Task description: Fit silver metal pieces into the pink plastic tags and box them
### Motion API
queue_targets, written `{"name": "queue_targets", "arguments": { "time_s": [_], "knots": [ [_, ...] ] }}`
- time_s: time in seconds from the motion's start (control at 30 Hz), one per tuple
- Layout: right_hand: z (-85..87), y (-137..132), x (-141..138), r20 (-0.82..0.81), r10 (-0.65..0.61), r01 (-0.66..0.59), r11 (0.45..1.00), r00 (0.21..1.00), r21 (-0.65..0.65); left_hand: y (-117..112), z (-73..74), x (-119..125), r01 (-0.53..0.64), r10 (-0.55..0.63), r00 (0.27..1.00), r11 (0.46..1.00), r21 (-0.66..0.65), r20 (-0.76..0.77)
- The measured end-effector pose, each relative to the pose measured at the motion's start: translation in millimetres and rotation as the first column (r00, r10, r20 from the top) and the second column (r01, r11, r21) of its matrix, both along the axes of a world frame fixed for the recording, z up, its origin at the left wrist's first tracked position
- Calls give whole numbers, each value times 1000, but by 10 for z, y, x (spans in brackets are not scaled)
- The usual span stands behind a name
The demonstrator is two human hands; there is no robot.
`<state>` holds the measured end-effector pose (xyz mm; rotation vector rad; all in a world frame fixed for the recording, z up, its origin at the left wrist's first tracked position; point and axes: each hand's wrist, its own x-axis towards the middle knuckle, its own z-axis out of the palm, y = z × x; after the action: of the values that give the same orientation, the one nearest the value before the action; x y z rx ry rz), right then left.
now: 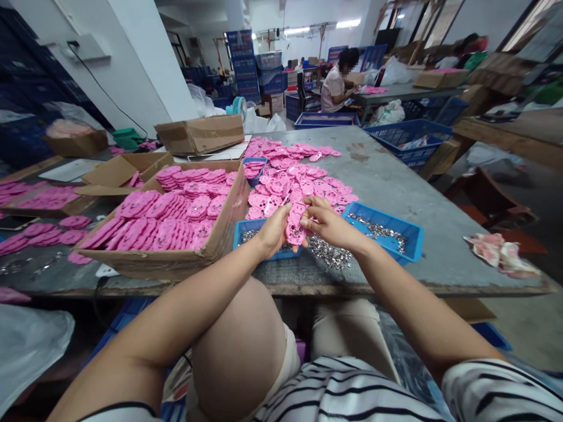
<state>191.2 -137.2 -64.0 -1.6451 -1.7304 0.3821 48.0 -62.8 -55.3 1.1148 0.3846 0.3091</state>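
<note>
My left hand (pixel 273 230) and my right hand (pixel 326 221) meet over the near edge of the grey table (pixel 396 181), both closed on one pink plastic piece (pixel 295 225) with holes in it. The left fingers grip its left side, the right fingers pinch its top and right side. Just below the hands lies a heap of small silver metal parts (pixel 331 253). Behind the hands spreads a loose pile of pink pieces (pixel 295 176).
A cardboard box (pixel 176 261) of stacked pink pieces stands left. Blue trays (pixel 387 230) of metal parts flank the hands. A crumpled cloth (pixel 501 253) lies at the table's right edge. Another person (pixel 336 85) sits at a far table among blue crates.
</note>
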Motion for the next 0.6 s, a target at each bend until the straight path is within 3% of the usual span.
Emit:
{"name": "queue_targets", "arguments": {
  "time_s": [0.27,0.47,0.6],
  "knots": [
    [-6,5,84,-68,112,-112,994,991,1,-8,-22,20,41,-41,999,999,-11,7],
    [-62,8,5,-233,13,1,998,972,61,-24,31,20,26,-25,999,1000,12,-26],
    [-115,-8,-30,-381,-43,85,992,924,94,7,-14,-3,38,-38,999,999,35,-6]
  ]
}}
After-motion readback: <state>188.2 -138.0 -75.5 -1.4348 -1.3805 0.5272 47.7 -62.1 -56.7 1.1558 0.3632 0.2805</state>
